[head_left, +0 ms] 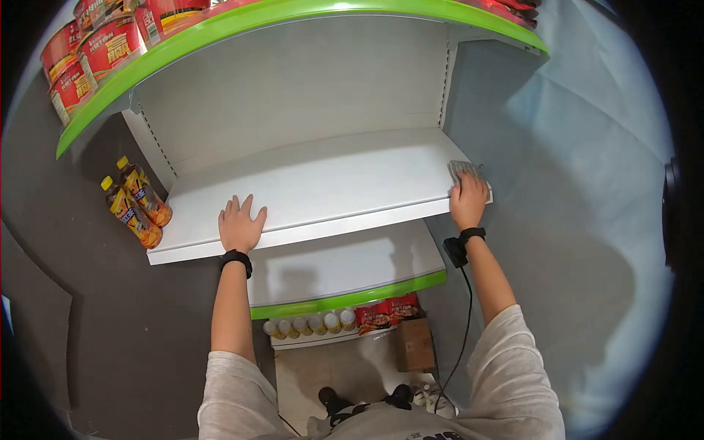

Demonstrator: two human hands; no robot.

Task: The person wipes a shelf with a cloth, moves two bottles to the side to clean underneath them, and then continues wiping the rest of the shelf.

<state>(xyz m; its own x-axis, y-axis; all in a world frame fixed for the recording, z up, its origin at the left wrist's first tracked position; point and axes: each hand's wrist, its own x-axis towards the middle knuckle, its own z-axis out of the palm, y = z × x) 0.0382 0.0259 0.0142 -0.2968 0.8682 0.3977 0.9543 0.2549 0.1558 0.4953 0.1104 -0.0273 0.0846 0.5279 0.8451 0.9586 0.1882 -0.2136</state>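
My left hand (240,224) lies with its fingers spread on the front part of the white shelf (315,183). My right hand (469,199) is at the shelf's right front corner, over a grey, ribbed, crumpled piece that looks like a cloth (463,167). Its fingers press on that piece and partly hide it. Two drink bottles with yellow caps, a front bottle (132,214) and a rear bottle (146,192), stand at the shelf's left end. Both wrists wear black bands, and a black box with a cable hangs by the right one.
Above, a green-edged shelf (293,15) carries red instant noodle tubs (111,45). Below is another green-edged shelf (345,268). Lower still are several white-lidded containers (315,323), red packets (387,312) and a cardboard box (416,345). A black cable (469,308) runs down along the right arm.
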